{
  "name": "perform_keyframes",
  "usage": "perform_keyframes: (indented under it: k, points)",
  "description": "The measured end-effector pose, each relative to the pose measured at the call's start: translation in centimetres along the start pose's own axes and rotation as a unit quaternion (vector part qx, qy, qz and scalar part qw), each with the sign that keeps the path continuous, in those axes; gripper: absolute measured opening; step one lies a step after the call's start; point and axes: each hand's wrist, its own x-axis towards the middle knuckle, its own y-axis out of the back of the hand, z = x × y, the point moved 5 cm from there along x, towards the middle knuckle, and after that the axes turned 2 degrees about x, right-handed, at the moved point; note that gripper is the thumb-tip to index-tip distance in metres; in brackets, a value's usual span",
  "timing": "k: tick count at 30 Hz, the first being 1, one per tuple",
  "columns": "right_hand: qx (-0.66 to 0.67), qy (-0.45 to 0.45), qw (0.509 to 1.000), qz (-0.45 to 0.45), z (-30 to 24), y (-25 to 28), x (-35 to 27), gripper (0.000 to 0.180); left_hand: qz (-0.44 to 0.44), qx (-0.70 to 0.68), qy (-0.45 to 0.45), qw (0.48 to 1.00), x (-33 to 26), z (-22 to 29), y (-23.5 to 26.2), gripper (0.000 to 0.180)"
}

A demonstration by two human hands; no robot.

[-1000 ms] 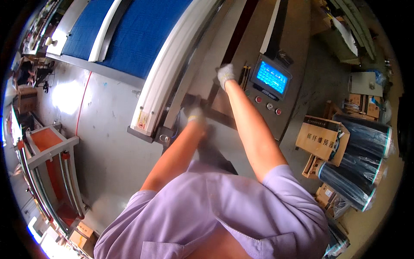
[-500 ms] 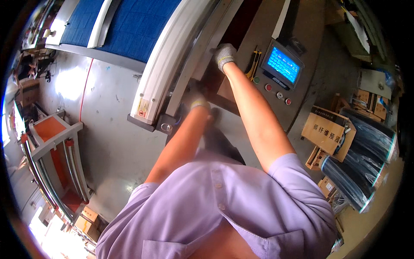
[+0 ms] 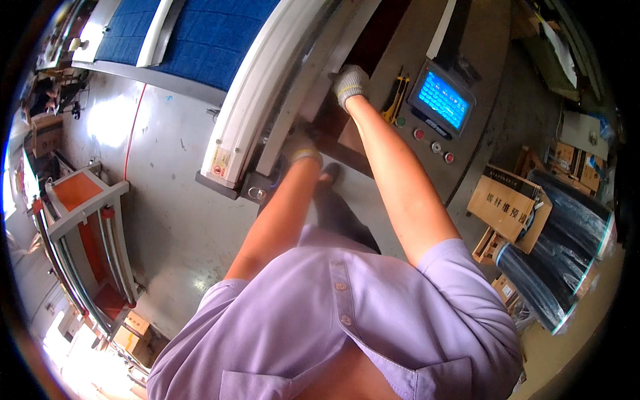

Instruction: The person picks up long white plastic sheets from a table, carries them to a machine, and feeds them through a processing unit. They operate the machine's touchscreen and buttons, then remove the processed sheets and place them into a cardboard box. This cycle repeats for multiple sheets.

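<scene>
Our right hand (image 3: 349,83), in a grey work glove, has its grip curled onto the dark metal frame (image 3: 347,50) of the machine, just beside the white conveyor rail (image 3: 267,93). Our left hand (image 3: 301,145), gloved too, sits lower, pressed against the frame's underside near the rail's end; can't tell if that grip is clenched or loose. Right of our arm we've got the control panel (image 3: 437,110) with its blue screen and red buttons. Further right, cardboard boxes (image 3: 507,203) and dark film rolls (image 3: 560,253) sit on the floor.
</scene>
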Motion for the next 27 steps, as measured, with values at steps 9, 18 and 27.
perform_keyframes:
  k: [9,18,27]
  points:
    - [0.132,-0.012,0.991,0.005,-2.0,0.2,-1.7,0.039,0.081,0.256,-0.092,0.959,5.3,-1.8,3.1,0.075]
    - [0.037,0.009,0.999,0.015,-1.9,1.2,-1.7,0.042,-0.005,0.645,-0.252,0.721,7.4,-3.1,1.4,0.09]
    - [0.053,0.007,0.998,0.026,-0.6,2.7,-2.4,0.052,-0.023,0.247,-0.233,0.94,2.3,-0.6,0.5,0.043]
